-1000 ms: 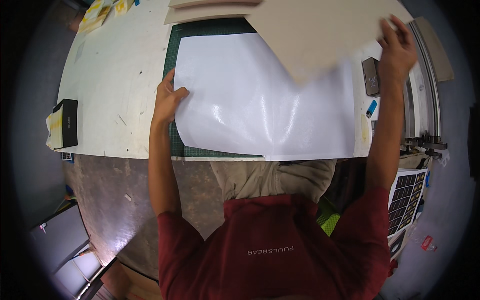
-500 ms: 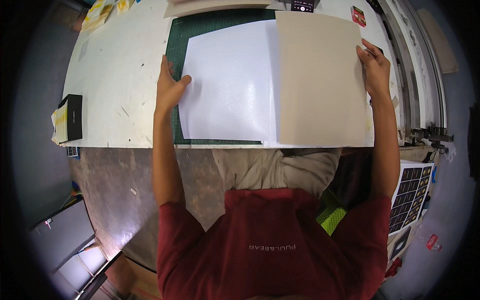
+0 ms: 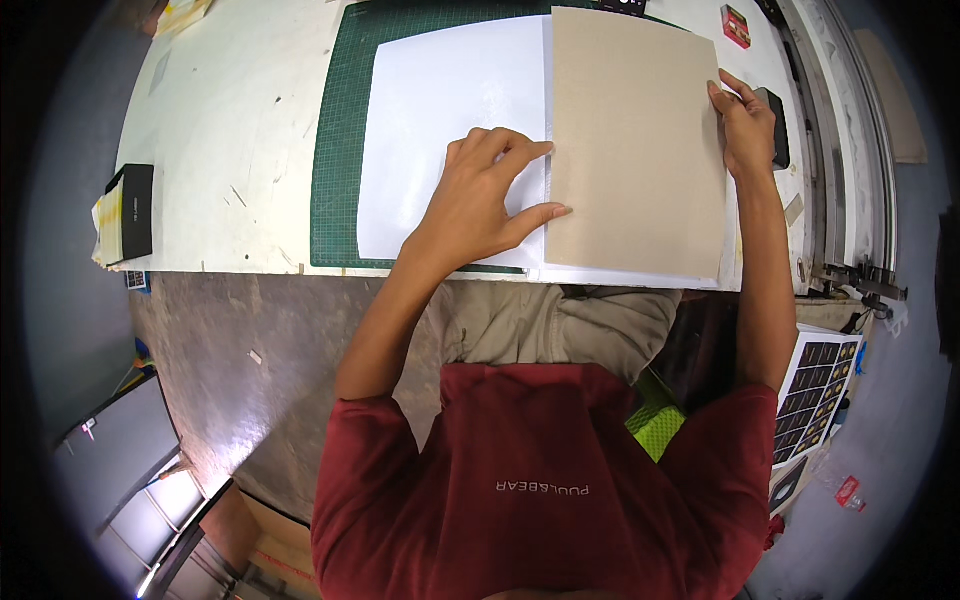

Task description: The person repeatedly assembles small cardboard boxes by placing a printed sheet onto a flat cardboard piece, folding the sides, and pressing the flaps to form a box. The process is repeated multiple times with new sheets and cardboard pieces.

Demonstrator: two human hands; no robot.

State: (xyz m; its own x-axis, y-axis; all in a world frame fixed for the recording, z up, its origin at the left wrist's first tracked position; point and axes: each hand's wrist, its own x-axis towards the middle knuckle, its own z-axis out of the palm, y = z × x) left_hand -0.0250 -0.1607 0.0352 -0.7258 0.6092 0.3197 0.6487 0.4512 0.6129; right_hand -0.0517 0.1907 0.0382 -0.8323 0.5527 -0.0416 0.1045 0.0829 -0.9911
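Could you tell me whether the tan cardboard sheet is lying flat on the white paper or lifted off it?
Flat. The tan cardboard sheet lies on the white paper sheet; left hand at its left edge, right hand at its right.

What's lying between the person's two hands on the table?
In the head view, the tan cardboard sheet spans the stretch between the left hand and the right hand, lying on the white paper.

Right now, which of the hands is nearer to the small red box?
Right. The right hand rests below the red box; the left hand lies far left.
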